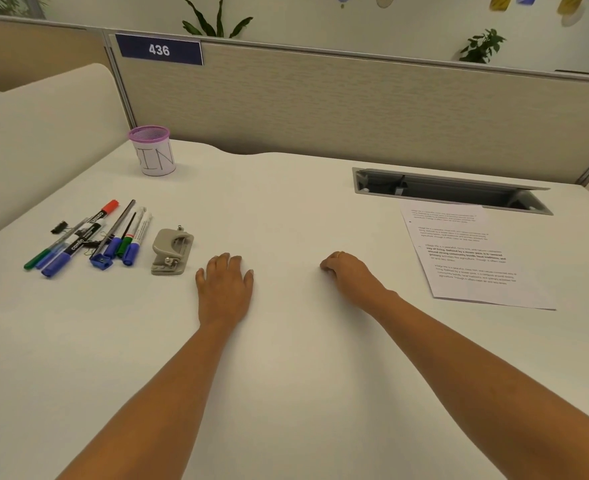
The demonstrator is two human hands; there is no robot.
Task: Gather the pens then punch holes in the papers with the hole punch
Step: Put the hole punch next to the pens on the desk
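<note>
Several pens and markers (92, 237) with blue, green and red caps lie in a loose heap at the left of the white desk. Just right of them sits a grey hole punch (172, 250). A small stack of printed papers (473, 254) lies at the right. My left hand (224, 285) rests flat on the desk, fingers spread, a short way right of the punch and touching nothing else. My right hand (350, 273) rests on the desk with its fingers curled under, empty, left of the papers.
A purple mesh cup (152, 150) with a paper label stands at the back left. A blue sharpener (101, 262) and a black binder clip (59, 226) lie among the pens. An open grey cable tray (448, 190) is set into the desk behind the papers. A partition wall closes the far edge.
</note>
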